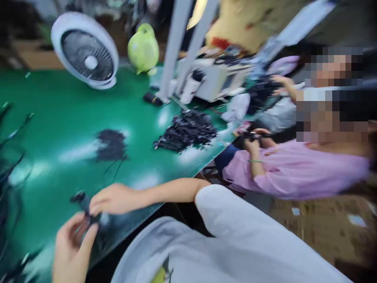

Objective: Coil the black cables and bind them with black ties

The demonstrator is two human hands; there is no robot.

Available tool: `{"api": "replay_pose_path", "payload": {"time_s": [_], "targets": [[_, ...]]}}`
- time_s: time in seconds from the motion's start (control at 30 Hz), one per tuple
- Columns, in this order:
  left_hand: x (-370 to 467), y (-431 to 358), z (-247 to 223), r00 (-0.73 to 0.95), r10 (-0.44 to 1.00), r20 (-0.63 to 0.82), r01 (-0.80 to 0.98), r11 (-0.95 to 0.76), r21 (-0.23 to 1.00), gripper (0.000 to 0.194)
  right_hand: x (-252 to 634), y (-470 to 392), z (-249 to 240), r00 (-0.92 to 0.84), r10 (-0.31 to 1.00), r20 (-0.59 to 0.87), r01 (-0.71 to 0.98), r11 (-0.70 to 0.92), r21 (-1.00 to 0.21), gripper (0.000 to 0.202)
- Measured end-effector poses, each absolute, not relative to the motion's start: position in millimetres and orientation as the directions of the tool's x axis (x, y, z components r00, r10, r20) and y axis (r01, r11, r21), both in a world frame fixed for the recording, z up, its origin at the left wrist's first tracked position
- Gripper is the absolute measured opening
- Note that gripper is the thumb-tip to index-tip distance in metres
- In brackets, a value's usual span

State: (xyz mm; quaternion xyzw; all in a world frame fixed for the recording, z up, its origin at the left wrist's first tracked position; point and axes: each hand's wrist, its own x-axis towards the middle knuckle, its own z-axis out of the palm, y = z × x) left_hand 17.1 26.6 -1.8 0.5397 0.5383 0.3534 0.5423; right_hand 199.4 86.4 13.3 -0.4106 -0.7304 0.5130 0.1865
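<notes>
Near the front edge of the green table (73, 102), a small dark piece (84, 201) is between my two hands. My left hand (72, 243) comes up from the bottom left and pinches the piece's lower end between thumb and fingers. My right hand (113, 199) reaches in from the right, its fingers closed on the upper part, close to the left fingertips. Motion blur hides the piece's details. Beyond my hands lies a flat dark bundle (111, 144) with thin strands.
A pile of black items (188, 129) lies toward the right edge. Farther back stand a white fan (86, 49), a green object (143, 49) and white posts (173, 47). Black cables (11, 169) lie at the left. Two people sit at the right, one in a pink shirt (294, 169).
</notes>
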Motion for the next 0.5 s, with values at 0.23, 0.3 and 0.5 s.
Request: {"api": "replay_pose_path", "payload": {"time_s": [0.23, 0.3, 0.5], "targets": [[32, 10, -6, 0.034, 0.950, -0.311, -0.072, 0.312, 0.947, 0.075, 192, 68, -8, -0.471, 0.878, -0.089, 0.204, 0.010, -0.979, 0.019], [33, 12, -10, 0.047, 0.949, -0.311, -0.073, 0.314, 0.947, 0.072, 189, 66, -12, -0.452, 0.891, -0.047, 0.260, 0.081, -0.962, 0.019], [36, 8, -24, 0.189, 0.974, -0.126, -0.097, 0.146, 0.985, 0.085, 178, 50, -20, -0.467, 0.883, 0.046, 0.558, 0.334, -0.759, 0.036]]}}
